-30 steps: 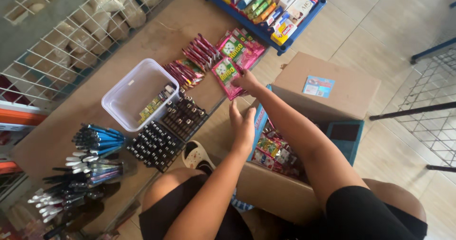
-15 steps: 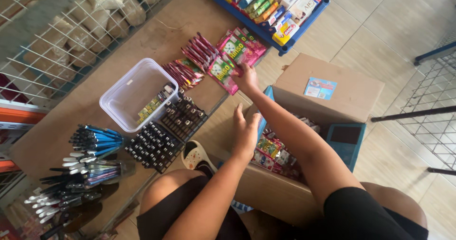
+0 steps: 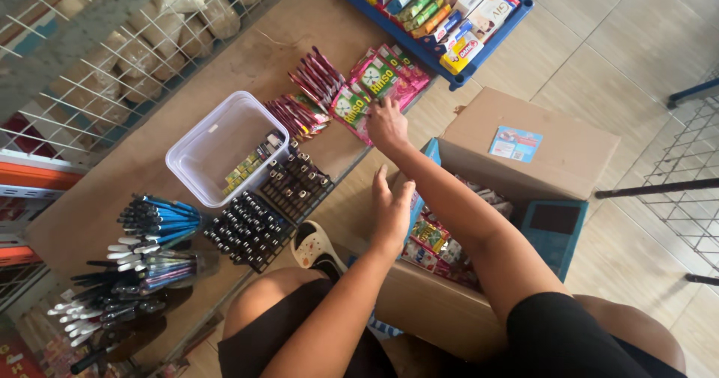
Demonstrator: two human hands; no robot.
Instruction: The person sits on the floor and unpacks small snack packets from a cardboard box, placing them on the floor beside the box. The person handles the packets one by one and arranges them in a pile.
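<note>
My right hand point(image 3: 386, 122) reaches forward and lies palm down on a pile of red and green sachets point(image 3: 378, 78) on the low wooden board point(image 3: 255, 52), fingers curled over the nearest sachet point(image 3: 350, 112). My left hand point(image 3: 391, 207) hovers with its fingers spread and nothing in it at the near left edge of an open cardboard box point(image 3: 539, 153). More small colourful packets point(image 3: 433, 240) lie inside the box.
Dark red stick packs point(image 3: 314, 78) lie left of the sachets. A clear plastic tub point(image 3: 213, 150), rows of black-capped items point(image 3: 255, 224) and bundles of pens point(image 3: 153, 224) fill the board's near left. A blue tray point(image 3: 449, 78) of boxes stands beyond. A wire rack point(image 3: 112, 49) stands at left, a sandal point(image 3: 318, 247) by my knee.
My right hand has carried a sachet forward and lowered it onto the pile. My left hand has stayed by the box edge, shifting slightly.
</note>
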